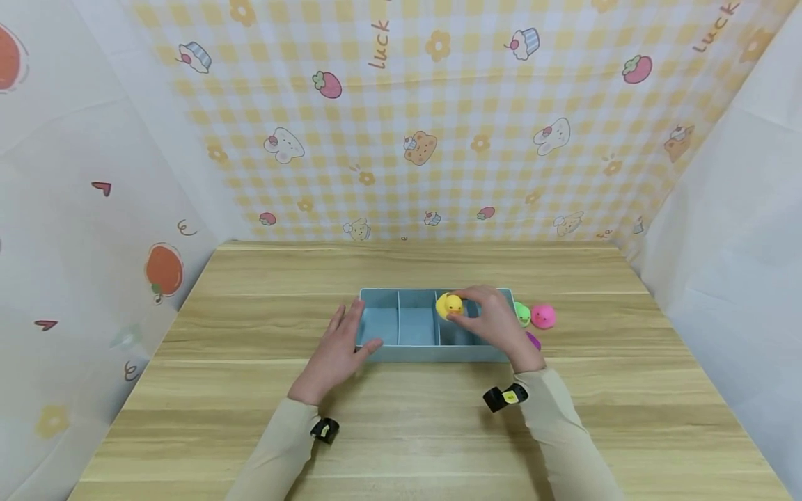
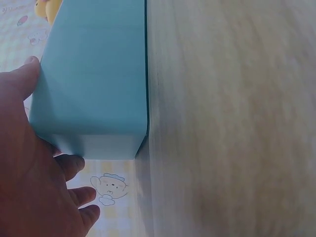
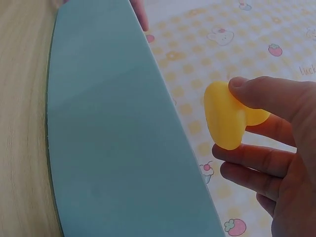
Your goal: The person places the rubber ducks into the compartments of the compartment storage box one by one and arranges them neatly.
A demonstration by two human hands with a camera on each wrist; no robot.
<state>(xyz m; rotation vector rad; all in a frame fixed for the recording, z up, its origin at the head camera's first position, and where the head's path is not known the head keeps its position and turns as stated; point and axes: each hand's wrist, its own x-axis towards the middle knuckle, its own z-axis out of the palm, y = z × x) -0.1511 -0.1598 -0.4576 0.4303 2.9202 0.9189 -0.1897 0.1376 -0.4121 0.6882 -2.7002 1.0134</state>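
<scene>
A yellow rubber duck is pinched between the thumb and fingers of my right hand. It is held above a long blue-grey divided box, near a divider right of the middle. In the right wrist view the duck appears beyond the top edge of the box's front wall. My left hand rests at the box's left end, fingers spread and fairly straight, thumb over the front rim. From the left wrist, the thumb shows at the rim and the fingers along the end wall. The two left compartments hold nothing.
Just past the box's right end lie a green toy duck, a pink one and a purple toy partly hidden by my right wrist. The wooden table meets a patterned cloth at the back.
</scene>
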